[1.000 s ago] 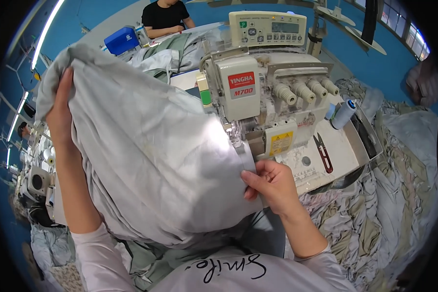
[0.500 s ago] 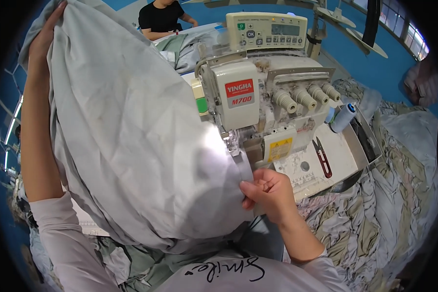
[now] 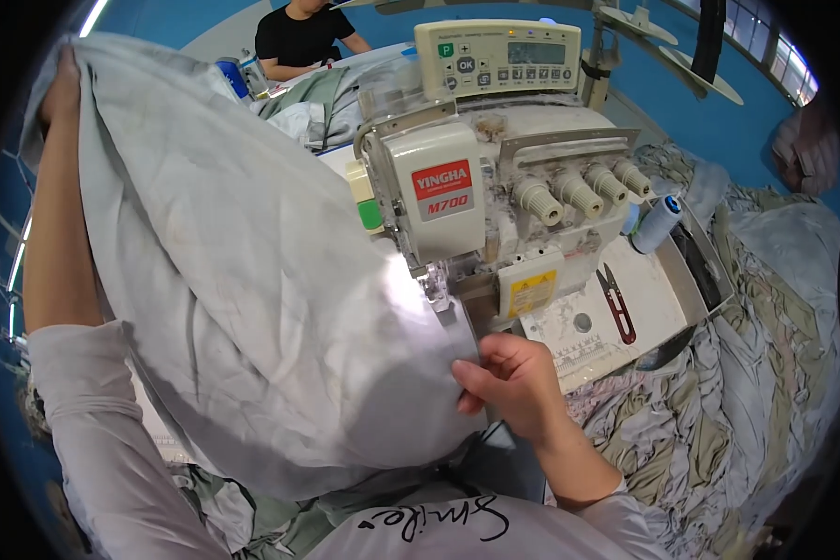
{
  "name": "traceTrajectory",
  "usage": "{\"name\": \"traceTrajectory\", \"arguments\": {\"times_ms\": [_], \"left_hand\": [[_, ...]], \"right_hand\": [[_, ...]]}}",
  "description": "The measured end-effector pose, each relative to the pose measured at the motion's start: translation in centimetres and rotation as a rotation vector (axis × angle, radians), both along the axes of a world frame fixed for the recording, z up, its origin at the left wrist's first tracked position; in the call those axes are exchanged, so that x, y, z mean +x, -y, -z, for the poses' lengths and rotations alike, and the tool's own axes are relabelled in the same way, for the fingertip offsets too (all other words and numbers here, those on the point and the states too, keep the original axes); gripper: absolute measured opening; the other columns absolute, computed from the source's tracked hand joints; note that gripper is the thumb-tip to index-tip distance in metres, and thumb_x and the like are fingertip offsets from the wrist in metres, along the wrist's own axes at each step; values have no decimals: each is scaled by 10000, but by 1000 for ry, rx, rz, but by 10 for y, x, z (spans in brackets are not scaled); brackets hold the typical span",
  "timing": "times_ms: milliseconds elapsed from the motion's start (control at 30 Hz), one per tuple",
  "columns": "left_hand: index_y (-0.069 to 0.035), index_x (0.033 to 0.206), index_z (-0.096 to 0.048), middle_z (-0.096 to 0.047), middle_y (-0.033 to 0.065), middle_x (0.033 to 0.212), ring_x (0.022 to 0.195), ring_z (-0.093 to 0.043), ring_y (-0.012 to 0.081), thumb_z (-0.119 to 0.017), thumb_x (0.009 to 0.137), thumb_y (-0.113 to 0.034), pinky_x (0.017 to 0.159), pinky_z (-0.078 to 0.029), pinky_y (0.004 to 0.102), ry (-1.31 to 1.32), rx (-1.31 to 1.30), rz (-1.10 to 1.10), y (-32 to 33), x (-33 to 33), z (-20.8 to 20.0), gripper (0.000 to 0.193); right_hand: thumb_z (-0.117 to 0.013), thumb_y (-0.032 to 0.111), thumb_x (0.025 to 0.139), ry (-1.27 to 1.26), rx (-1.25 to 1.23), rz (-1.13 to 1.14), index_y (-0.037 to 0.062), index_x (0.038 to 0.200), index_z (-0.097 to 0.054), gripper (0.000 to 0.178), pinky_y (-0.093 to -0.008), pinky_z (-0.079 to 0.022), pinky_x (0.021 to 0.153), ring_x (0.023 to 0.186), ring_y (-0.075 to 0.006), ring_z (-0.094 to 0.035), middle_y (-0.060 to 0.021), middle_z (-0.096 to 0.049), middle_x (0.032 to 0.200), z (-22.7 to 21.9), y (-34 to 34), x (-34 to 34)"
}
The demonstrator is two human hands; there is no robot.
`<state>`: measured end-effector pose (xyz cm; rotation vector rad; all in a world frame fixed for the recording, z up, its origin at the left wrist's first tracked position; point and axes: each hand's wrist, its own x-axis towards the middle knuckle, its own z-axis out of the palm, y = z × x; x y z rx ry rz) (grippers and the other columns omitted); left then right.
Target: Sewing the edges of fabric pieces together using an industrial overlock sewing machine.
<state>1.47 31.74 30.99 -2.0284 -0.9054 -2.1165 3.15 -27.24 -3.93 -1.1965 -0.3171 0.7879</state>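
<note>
A wide sheet of light grey fabric spreads from the upper left down to the overlock sewing machine. High at the far left, my left hand grips the fabric's upper edge and holds it raised, fingers partly hidden by the cloth. My right hand pinches the fabric's right edge, just nearer to me than the presser foot. Under the foot, the edge lies in the bright light of the machine lamp. The needle is too small to make out.
Thread snips with dark red handles and a blue thread cone sit in the tray right of the machine. Crumpled fabric is heaped at the right. A control panel tops the machine. Beyond it, a person in black works at another table.
My left hand has come down and slightly left, still gripping the fabric, which now hangs lower at the upper left. My right hand keeps its pinch near the foot. The view has shifted slightly.
</note>
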Motion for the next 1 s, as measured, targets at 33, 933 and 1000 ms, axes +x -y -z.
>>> {"name": "traceTrajectory", "arguments": {"times_ms": [33,933,1000], "left_hand": [[47,1129,-558,-572,198,1115,1088,-512,281,-414,739,-730,964,-334,335,-341,-309,-69,-13,-33,-21,881],[-79,896,-436,-448,-36,786,667,-421,24,-568,890,-181,599,-337,152,306,-396,982,326,-102,265,166],[-63,887,-470,-467,-14,824,721,-454,60,-626,840,-185,649,-369,187,-6,-611,953,324,-129,282,204]], "right_hand": [[-635,15,804,-8,37,-31,-1,771,-557,87,-215,-479,463,527,-114,-593,-48,-585,646,0,3,-1],[-673,82,790,-43,75,75,3,829,-550,151,-222,-474,463,504,-121,-590,-40,-591,657,14,-3,0],[-671,78,790,-68,79,83,4,834,-551,148,-224,-475,462,504,-122,-592,-41,-592,658,13,0,2]]}}
